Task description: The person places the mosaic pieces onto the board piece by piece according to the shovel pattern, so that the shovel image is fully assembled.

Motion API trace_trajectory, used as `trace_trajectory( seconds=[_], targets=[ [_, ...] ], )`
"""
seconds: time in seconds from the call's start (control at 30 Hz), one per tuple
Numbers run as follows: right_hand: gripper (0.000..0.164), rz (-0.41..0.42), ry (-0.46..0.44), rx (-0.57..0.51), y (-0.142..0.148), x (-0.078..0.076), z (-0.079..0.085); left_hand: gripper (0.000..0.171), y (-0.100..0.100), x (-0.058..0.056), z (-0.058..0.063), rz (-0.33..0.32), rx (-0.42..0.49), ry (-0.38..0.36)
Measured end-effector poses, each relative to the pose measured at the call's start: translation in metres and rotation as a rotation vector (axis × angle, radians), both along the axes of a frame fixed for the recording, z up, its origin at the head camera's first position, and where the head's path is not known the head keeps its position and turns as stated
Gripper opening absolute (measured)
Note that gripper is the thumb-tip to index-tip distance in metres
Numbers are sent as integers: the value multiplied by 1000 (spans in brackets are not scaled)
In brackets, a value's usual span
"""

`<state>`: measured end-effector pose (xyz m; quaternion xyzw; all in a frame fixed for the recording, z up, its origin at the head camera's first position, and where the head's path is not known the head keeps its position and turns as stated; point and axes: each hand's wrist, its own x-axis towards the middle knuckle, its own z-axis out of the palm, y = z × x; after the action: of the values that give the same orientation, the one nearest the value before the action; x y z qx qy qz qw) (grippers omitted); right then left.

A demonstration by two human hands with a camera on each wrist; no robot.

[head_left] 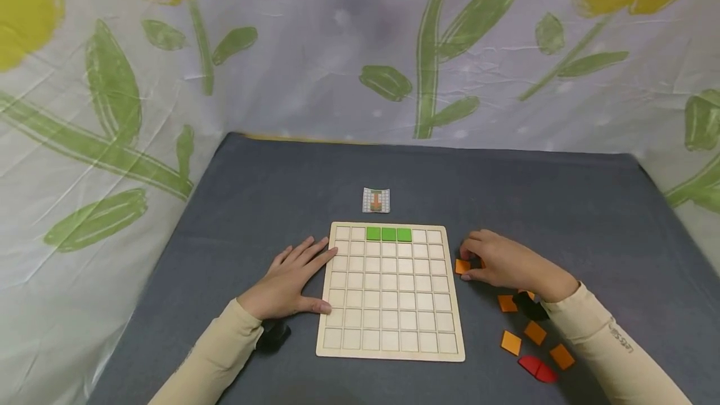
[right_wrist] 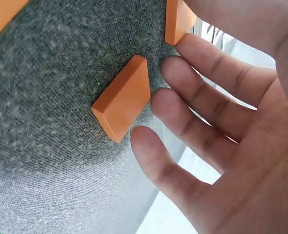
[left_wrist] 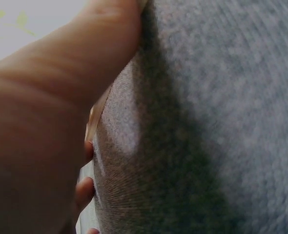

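Note:
My left hand (head_left: 287,289) lies with spread fingers along the left edge of a wooden grid board (head_left: 325,349), thumb and fingertips at its rim. Three green square tiles (head_left: 389,234) sit side by side in the board's top row. Right of the board, my right hand (head_left: 500,261) pinches an orange square tile (head_left: 462,266) between thumb and forefinger. Under that palm lies a second orange tile (right_wrist: 124,97), close to the other fingertips, which are loosely bent. In the left wrist view, the left hand (left_wrist: 51,117) covers most of the board.
Several more orange tiles (head_left: 510,342) are scattered below the right forearm. Two red curved pieces (head_left: 537,369) lie near them. Beyond the board is a small printed pattern card (head_left: 376,200). A dark grey cloth (head_left: 270,192) covers the table, with a flower-printed curtain (head_left: 315,49) around it.

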<state>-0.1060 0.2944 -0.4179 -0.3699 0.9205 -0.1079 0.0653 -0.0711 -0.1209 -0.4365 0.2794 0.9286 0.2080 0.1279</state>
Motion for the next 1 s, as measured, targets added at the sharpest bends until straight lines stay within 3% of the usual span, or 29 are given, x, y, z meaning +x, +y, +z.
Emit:
trace_trajectory(
  seconds=[0.43, 0.7, 1.0],
  targets=[
    [25, -29, -64, -38, -14, -7, 9, 96, -1, -1, 0, -4, -4, 20],
    [26, 13, 11, -125, -43, -14, 15, 95, 0, 0, -1, -1, 5, 19],
    [29, 117, 71, -141, -78, -25, 17, 96, 0, 2, -2, 5, 13, 14]
  ],
)
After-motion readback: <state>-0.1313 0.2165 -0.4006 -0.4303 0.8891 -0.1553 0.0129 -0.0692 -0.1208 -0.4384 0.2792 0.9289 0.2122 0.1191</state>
